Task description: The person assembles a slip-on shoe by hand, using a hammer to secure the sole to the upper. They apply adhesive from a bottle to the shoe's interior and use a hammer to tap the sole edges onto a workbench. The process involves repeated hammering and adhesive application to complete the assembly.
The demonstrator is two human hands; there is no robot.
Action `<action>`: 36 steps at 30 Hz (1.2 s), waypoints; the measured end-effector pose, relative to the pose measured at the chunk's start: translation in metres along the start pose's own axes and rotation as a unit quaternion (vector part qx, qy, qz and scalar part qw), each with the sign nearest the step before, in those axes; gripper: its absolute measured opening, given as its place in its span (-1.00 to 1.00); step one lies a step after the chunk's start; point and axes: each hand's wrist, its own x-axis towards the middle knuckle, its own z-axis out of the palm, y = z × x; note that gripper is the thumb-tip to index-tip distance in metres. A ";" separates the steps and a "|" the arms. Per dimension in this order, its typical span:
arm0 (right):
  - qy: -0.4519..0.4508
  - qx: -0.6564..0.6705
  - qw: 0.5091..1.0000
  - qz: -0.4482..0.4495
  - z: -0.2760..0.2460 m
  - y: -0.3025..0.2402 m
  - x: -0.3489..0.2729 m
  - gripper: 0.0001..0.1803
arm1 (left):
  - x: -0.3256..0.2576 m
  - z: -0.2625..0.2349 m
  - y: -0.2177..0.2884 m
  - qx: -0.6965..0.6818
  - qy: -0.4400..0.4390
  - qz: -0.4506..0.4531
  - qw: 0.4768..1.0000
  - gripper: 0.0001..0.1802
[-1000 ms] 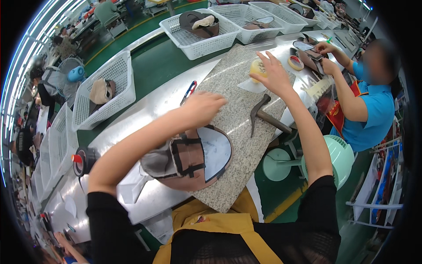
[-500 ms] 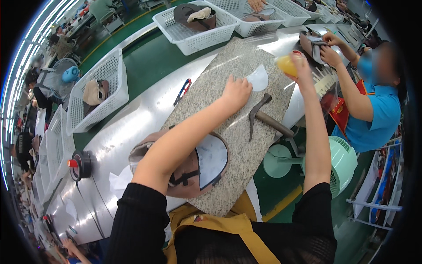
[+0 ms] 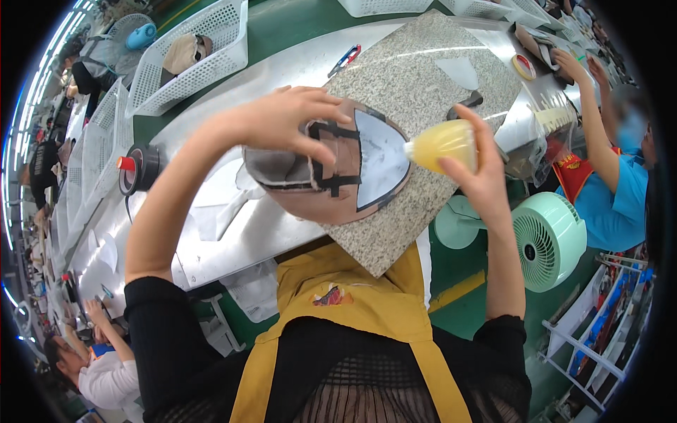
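A brown shoe upper with black straps lies on the granite slab's near left part, its white rounded toe area facing right. My left hand is over the upper's far side, fingers spread and thumb stretched toward the straps; whether it presses on the upper I cannot tell. In my right hand is a yellow squeeze bottle, tipped sideways, with its pale nozzle at the edge of the toe area. Beyond the bottle lie a hammer, partly hidden by my hand, and a white half-round piece.
A red-and-black cutter lies on the metal table by the slab. A black round pot with a red top stands at left. White baskets line the far side. A green fan stands at right, near a co-worker in blue.
My left hand has left the white half-round piece and come back over the shoe upper. The yellow bottle has come down and nearer, its nozzle now at the toe area. The view has shifted.
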 end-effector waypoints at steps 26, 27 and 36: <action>-0.152 -0.404 0.902 -0.012 0.077 -0.010 0.048 -0.34 | 0.011 0.076 0.009 0.153 0.117 -0.086 0.977 -0.37; -0.155 -0.387 0.909 -0.005 0.075 -0.012 0.041 -0.34 | 0.011 0.077 0.009 0.153 0.122 -0.085 0.977 -0.37; -0.201 -0.368 0.908 -0.005 0.081 -0.034 -0.010 -0.32 | 0.011 0.078 0.007 0.153 0.113 -0.086 0.978 -0.35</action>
